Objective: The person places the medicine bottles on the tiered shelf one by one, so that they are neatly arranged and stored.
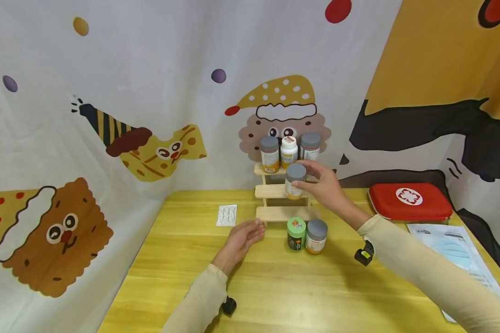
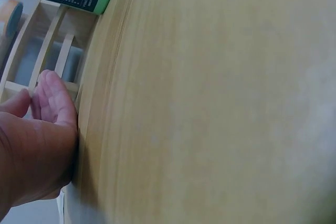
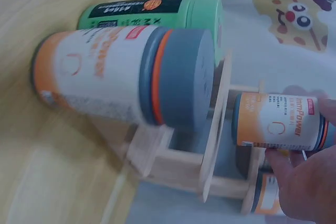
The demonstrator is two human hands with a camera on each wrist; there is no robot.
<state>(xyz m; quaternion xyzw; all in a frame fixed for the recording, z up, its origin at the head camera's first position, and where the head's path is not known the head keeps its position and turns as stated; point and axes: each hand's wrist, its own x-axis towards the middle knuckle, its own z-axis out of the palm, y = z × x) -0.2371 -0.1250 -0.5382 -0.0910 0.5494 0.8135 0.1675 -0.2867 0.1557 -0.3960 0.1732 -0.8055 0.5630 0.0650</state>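
"What are we holding?"

"Our right hand point(image 1: 326, 187) has thumb and fingers closed around a cylindrical bottle with a grey lid and a white-and-orange label point(image 1: 294, 186)."

"Where do we have it?"

"Upright, at the middle step of the pale wooden three-step rack point(image 1: 281, 213). We grip it from its right side; whether its base touches the step, we cannot tell."

"And our left hand point(image 1: 245, 237)?"

"Loosely bent, holding nothing, just beside the left end of the rack's bottom step."

"What else do we see?"

"On the rack's top step, a small white plastic bottle point(image 1: 289, 155) between two grey-lidded round bottles point(image 1: 270, 157). In front of the rack, a green cylindrical jar with a dark label point(image 1: 296, 233) beside a grey-lidded white-and-orange jar point(image 1: 316, 237)."
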